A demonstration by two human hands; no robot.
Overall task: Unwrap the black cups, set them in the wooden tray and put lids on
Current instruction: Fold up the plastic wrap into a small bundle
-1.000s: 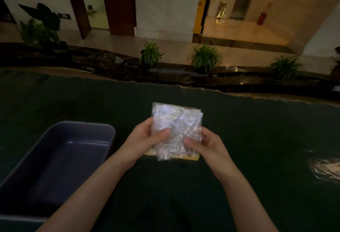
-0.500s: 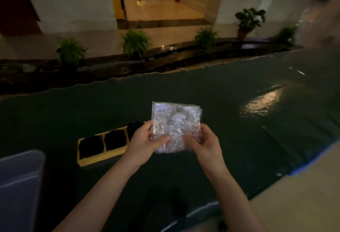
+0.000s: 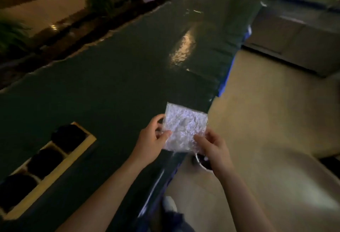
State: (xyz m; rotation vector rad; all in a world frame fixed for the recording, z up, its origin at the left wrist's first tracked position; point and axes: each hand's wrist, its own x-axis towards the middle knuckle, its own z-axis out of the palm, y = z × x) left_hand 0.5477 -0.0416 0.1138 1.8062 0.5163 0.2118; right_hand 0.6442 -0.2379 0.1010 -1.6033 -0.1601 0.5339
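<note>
Pinching a crumpled clear plastic wrapper (image 3: 184, 130) from both sides, the two hands held it up flat and facing the camera, above the near edge of the tabletop (image 3: 114, 77). The left hand (image 3: 150, 144) clamped the wrapper's left edge, thumb on the front face and the other fingers (image 3: 159, 120) curled behind it. The right hand (image 3: 214, 148) gripped the lower right corner the same way, thumb pressed on the front and the fingers closed behind. Whether anything was inside the wrapper could not be told; it looked flat and empty.

Just below the wrapper and partly hidden by the right hand, a white-rimmed round container (image 3: 201, 162) sat on the floor (image 3: 266, 121); its inside was dark and its contents unclear.

Left of the wrapper and well apart from it, the wooden tray (image 3: 55, 172) lay on the dark green tabletop, running diagonally. Its three visible compartments each held a dark shape, the black cups (image 3: 69, 136), one per compartment; blur hid whether any carried a lid.

Beyond the wrapper, a patch of light glinted on the tabletop's glossy covering. Potted plants (image 3: 99, 2) stood along a ledge past the tabletop's far edge.
</note>
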